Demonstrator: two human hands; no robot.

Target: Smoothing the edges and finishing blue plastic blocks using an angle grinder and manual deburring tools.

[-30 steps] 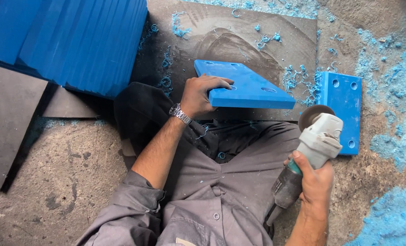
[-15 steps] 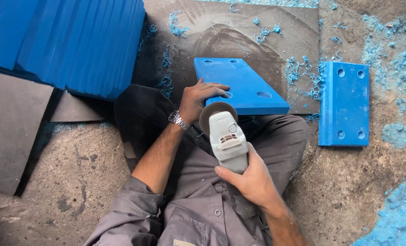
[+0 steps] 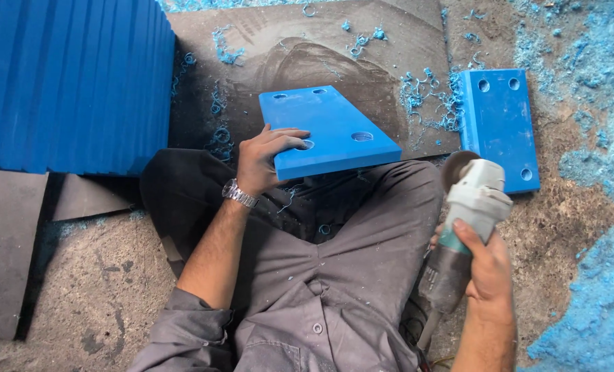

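I sit on the floor with a blue plastic plate point(image 3: 331, 127) with round holes resting on my lap. My left hand point(image 3: 266, 157), with a wristwatch, grips the plate's near left corner, thumb below and fingers on top. My right hand point(image 3: 484, 265) holds a grey angle grinder point(image 3: 469, 213) by its body, off to the right of my knee, its disc pointing away from the plate. A second blue plate point(image 3: 500, 127) with holes lies flat on the floor just beyond the grinder.
A stack of blue plates point(image 3: 73, 83) stands at the upper left. A dark board point(image 3: 307, 48) lies under the work area, strewn with blue shavings. Blue dust point(image 3: 589, 296) covers the floor at right. Grey sheets point(image 3: 7, 255) lie at left.
My right hand has swung the grinder from over the plate's near edge back out to the right, beside my knee. My left hand keeps its hold on the plate.
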